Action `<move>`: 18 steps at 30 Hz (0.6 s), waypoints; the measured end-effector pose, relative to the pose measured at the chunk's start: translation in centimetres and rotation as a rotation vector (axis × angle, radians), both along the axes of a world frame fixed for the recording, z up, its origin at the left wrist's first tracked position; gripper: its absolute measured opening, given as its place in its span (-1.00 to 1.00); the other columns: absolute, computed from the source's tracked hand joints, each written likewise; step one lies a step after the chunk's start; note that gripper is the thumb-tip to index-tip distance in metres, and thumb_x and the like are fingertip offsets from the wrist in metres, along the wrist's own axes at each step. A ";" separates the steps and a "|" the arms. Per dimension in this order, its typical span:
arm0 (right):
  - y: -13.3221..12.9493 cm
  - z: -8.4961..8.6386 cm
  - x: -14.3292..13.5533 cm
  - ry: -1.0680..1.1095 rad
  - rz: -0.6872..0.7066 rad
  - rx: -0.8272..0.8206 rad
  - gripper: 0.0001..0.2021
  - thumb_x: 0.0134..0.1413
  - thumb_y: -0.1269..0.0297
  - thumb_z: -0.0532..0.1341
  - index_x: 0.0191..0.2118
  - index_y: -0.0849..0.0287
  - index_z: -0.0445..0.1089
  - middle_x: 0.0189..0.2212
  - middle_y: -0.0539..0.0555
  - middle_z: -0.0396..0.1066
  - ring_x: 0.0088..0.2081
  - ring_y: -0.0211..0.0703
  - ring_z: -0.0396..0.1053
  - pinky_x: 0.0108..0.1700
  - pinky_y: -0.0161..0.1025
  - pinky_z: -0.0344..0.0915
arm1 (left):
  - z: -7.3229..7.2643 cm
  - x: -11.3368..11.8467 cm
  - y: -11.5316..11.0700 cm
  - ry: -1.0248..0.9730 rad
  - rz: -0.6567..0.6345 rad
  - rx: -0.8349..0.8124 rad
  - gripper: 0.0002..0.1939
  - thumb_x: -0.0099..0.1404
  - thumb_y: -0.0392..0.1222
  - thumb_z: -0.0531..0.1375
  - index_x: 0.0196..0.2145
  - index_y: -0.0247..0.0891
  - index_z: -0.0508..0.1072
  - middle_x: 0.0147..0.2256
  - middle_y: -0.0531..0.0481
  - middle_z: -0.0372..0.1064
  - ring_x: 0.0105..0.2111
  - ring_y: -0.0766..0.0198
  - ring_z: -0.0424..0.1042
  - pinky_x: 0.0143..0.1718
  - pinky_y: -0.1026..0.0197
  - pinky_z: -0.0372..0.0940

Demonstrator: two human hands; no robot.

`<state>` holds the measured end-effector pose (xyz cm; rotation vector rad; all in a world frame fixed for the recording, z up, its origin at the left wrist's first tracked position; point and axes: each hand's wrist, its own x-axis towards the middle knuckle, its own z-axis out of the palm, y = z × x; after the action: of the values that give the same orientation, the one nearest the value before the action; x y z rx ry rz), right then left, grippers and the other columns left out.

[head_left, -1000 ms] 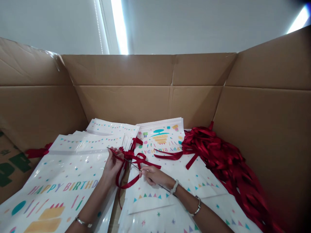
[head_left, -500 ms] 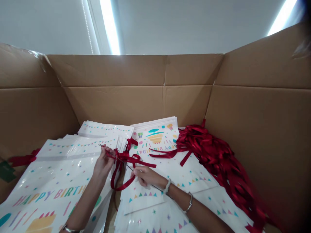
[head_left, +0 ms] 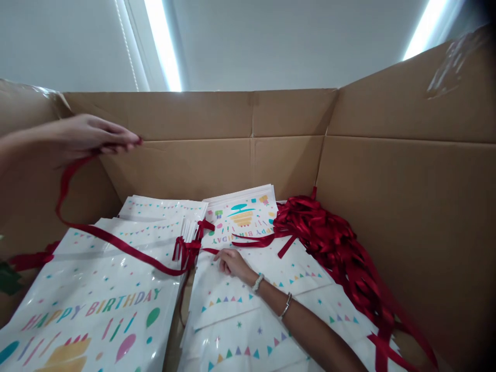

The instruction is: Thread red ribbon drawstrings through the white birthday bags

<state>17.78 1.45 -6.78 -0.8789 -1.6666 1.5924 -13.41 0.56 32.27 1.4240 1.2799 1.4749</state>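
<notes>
My left hand (head_left: 98,135) is raised at the upper left, fingers closed on a red ribbon (head_left: 127,249). From that hand the ribbon hangs in a curve and runs over the white birthday bags (head_left: 91,274) to their bunched edge. There, red ribbon loops (head_left: 189,250) pass around or through the stacked edges; which, I cannot tell. My right hand (head_left: 229,261) is closed over the right-hand stack of bags (head_left: 248,310), pinching a short ribbon end (head_left: 210,251) coming from those loops.
Tall cardboard box walls (head_left: 194,160) surround the bags at the back and both sides. Along the right lies a large heap of red ribbons (head_left: 329,232). Another red ribbon (head_left: 33,260) is at the left edge, near a dark green thing (head_left: 10,279).
My left hand has moved up and left, drawing out a long ribbon. The thin metal rod that ran between my hands no longer shows. The right hand has shifted slightly up.
</notes>
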 end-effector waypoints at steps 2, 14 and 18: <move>0.6 0.0 0.4 -0.083 -0.131 0.125 -0.76 0.26 0.33 0.05 -0.31 0.24 0.45 -0.56 -0.04 0.35 -0.56 -0.35 0.23 -0.46 -0.39 0.12 | -3.8 3.0 0.4 0.292 -0.041 -0.348 -0.92 0.25 -0.50 0.25 -0.28 -0.46 0.52 -0.45 0.02 0.37 -0.56 0.36 0.39 -0.58 0.49 0.05; 5.8 2.0 13.4 -1.011 -0.484 0.459 -0.54 0.39 0.17 -0.05 0.27 0.18 0.29 0.23 0.22 0.27 0.23 0.07 0.18 0.22 -0.02 0.07 | -34.8 15.5 0.5 0.343 -0.773 -0.721 -0.49 -0.03 0.21 0.42 -0.41 -0.36 0.58 -0.54 -0.02 0.34 -0.60 0.41 0.05 -0.57 0.26 -0.22; 2.1 3.4 14.8 -1.047 -0.513 0.506 -0.57 0.37 0.25 -0.04 0.20 0.27 0.34 0.20 0.29 0.29 0.21 0.08 0.20 0.21 -0.04 0.09 | -34.3 14.4 0.7 0.390 -0.759 -0.669 -0.48 0.00 0.25 0.39 -0.51 -0.35 0.53 -0.55 -0.01 0.33 -0.60 0.42 0.04 -0.56 0.25 -0.17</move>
<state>32.59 3.58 -3.36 -1.8168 -2.0865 0.2703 1.00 1.28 -2.00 1.4965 1.0982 0.2346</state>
